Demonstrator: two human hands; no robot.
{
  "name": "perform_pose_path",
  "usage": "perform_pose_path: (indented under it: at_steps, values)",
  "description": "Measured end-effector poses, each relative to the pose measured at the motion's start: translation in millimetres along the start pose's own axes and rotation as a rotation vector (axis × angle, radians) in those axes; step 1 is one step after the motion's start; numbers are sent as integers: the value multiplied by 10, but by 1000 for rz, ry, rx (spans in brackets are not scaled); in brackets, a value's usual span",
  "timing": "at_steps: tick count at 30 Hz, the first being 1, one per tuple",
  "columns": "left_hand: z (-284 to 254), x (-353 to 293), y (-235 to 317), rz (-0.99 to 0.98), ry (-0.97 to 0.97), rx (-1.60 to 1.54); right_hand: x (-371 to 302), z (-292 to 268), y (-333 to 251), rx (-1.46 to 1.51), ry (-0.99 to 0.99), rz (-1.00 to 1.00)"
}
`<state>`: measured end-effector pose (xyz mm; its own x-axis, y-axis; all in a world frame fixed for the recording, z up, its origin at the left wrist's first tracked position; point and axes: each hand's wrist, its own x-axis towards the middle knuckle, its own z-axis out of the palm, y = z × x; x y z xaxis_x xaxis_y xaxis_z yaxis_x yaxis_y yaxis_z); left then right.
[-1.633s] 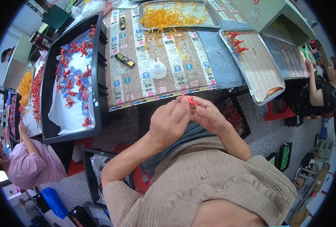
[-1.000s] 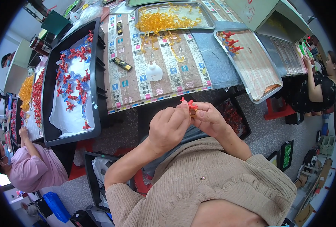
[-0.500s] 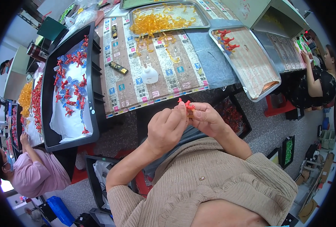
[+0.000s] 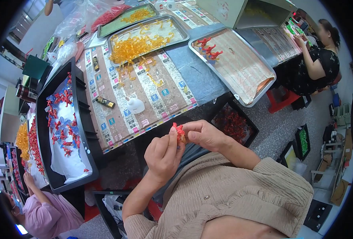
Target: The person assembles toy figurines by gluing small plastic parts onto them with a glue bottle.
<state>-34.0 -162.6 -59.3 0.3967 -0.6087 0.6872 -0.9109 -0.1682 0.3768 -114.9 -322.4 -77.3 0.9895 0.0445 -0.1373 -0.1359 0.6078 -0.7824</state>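
A small red plastic figure point(image 4: 178, 129) is held in front of my body, just off the table's front edge. My left hand point(image 4: 163, 154) pinches it from the left between thumb and fingers. From the other side my right hand point(image 4: 205, 136) has its fingertips closed on the figure's lower part, where a yellowish bit shows. My fingers cover much of the piece. A white squeeze bottle point(image 4: 135, 105) with a thin nozzle stands on the table beyond my hands. Translucent yellow pieces point(image 4: 138, 46) lie heaped in and beside a metal tray point(image 4: 183, 35).
On the left is a black tray point(image 4: 89, 153) with red and blue figures. A metal tray point(image 4: 240, 71) holding a few red figures overhangs the table at right. Two dark cylinders point(image 4: 105, 102) lie on the table. Below is a black crate point(image 4: 253, 137). Co-workers sit left and right.
The head view has turned, so table and trays appear shifted. Both hands still hold the red figure, which now sits at a different angle, with my right fingers further around its side.
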Motion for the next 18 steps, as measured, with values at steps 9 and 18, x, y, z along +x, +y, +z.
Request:
perform_pose_path:
  at_steps: [9,18]
  values:
    - [183,77,161,-214,115,-325,-87,-83,-253,-5,87,25]
    - [394,141,287,-349,70,-592,-276,-160,-630,-458,251,-133]
